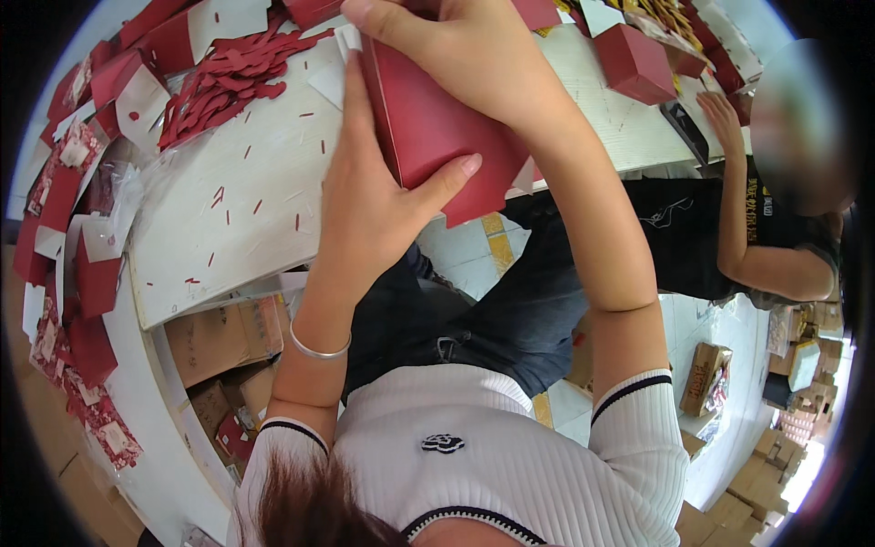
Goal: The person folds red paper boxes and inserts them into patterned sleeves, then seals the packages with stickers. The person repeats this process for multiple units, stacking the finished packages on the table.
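While hands (375, 201) (465, 59) hold red box (437, 118), scraps (226, 87) litter white table (284, 173); cartons (705, 376) on floor (749, 360).

Two hands (375, 201) (460, 64) are holding one red box (421, 114); one co-worker (779, 271) (adding a third hand (723, 123)) and one bracelet (319, 353) are showing.

Holds the left hand (378, 196) and the right hand (460, 68) close together toward 12 o'clock. Curls the left one in a hold, stretching the left thumb (448, 178) toward 2 o'clock and the left index finger (356, 105) toward 12. Points the right thumb (396, 25) toward 10, with other right fingers mostly hidden. Raises the left forearm (319, 310) between 12 and 1, angling the right forearm (597, 205) toward 11.
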`<state>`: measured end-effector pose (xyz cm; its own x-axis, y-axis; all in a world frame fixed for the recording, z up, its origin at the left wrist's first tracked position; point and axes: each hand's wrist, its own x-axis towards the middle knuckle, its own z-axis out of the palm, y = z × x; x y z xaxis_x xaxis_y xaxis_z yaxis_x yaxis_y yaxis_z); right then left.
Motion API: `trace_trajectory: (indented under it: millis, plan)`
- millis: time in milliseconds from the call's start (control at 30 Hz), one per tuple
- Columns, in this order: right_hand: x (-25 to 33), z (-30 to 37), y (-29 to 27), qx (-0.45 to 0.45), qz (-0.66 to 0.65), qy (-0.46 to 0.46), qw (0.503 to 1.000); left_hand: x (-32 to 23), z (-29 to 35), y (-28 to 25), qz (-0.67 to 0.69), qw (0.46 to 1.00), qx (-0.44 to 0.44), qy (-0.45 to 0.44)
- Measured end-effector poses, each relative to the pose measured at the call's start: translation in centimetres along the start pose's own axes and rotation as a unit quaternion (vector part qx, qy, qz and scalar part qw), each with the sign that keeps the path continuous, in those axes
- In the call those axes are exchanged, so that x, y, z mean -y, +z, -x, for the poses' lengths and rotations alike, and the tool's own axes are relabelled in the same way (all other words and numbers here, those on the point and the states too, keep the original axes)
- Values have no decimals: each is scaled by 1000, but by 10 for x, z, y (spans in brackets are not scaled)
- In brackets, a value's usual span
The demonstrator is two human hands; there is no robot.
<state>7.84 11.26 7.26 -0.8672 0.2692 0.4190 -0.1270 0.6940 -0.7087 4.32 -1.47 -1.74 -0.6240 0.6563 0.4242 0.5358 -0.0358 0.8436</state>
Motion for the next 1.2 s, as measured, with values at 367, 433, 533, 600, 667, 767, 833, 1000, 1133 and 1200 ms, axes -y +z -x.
trace_trajectory:
  millis: [367,433,533,600,667,767,833,1000,1133,1200]
  plan:
    - [-24,91,-12,69,189,-172,964,12,8,-67,531,817,173,-141]
    - [-31,88,-15,16,116,-226,967,24,5,-75,584,758,237,-167]
    - [-49,86,-24,-33,-17,-189,981,12,-1,-75,375,886,237,-136]
    - [-62,84,-23,-53,-71,-180,980,-1,-5,-55,264,954,139,11]
    - [-57,80,-14,-44,-78,-187,978,2,-11,-48,159,970,95,156]
    - [-41,82,-2,-45,-234,-109,965,-9,-14,-24,218,961,26,167]
    - [-38,80,3,-67,-324,-96,939,-18,-15,-19,281,954,-3,108]
    - [-30,79,18,-197,-293,-58,934,-13,-12,-7,245,962,-26,119]
    - [-22,83,18,-210,-321,-51,922,-12,-13,-14,377,917,51,122]
    - [-22,82,17,-196,-367,-35,909,-10,-12,-20,449,882,98,106]
